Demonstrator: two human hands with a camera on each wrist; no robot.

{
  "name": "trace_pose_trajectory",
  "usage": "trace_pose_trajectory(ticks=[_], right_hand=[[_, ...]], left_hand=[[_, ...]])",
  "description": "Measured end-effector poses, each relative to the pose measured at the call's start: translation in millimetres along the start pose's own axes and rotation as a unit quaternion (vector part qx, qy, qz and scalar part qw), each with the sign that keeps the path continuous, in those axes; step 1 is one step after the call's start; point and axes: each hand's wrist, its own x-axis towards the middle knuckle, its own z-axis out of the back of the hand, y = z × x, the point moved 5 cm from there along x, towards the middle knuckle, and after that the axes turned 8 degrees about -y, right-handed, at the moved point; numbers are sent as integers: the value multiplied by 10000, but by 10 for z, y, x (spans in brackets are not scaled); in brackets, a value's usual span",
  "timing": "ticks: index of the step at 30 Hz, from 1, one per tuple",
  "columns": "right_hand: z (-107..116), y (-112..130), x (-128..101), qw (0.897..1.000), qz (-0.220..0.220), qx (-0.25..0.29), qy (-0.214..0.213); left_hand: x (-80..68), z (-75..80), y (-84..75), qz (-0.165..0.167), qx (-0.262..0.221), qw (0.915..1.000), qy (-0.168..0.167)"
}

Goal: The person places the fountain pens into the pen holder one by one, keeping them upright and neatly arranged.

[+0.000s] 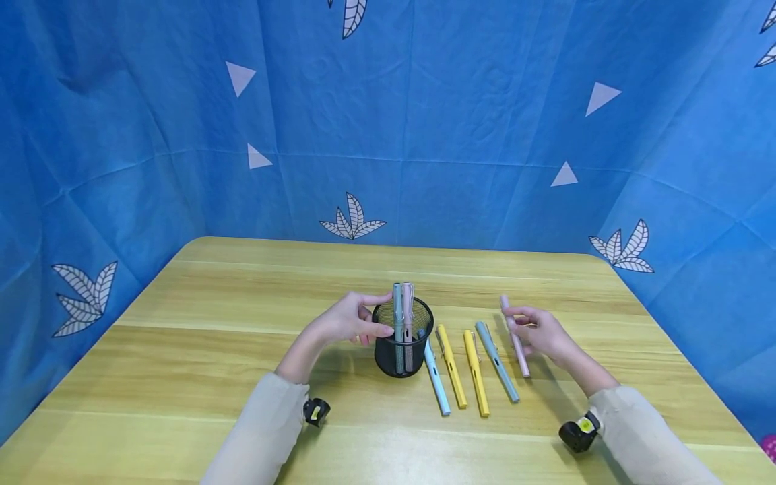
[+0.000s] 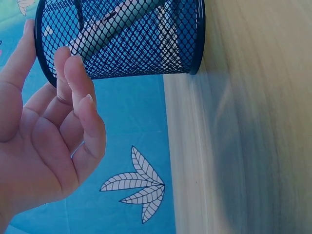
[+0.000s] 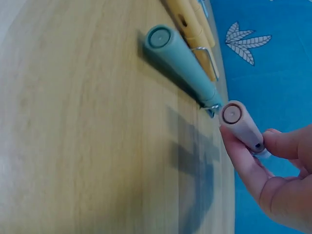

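Note:
A black mesh pen holder stands upright, with a grey-green pen and a pink pen leaning inside it. My left hand holds its rim from the left, index finger toward the back and thumb at the front. In the left wrist view the other fingers curl beside the mesh. To the right, my right hand pinches another pink pen between thumb and fingers. That pen looks raised off the tabletop in the right wrist view, its end facing the camera.
Between the hands lie a light blue pen, two yellow pens and a blue-grey pen, roughly side by side. The wooden table reaches back to a blue cloth backdrop.

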Motion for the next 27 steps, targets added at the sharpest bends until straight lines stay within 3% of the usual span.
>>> trace_pose_trajectory(ticks=[12,27], right_hand=[[-46,65,8,9924,-122,1215,140],[-81,224,-29,9792,-127,2015,202]], left_hand=[[-4,2,5,-50,-73,10000,10],[-4,3,5,-21,-83,10000,23]])
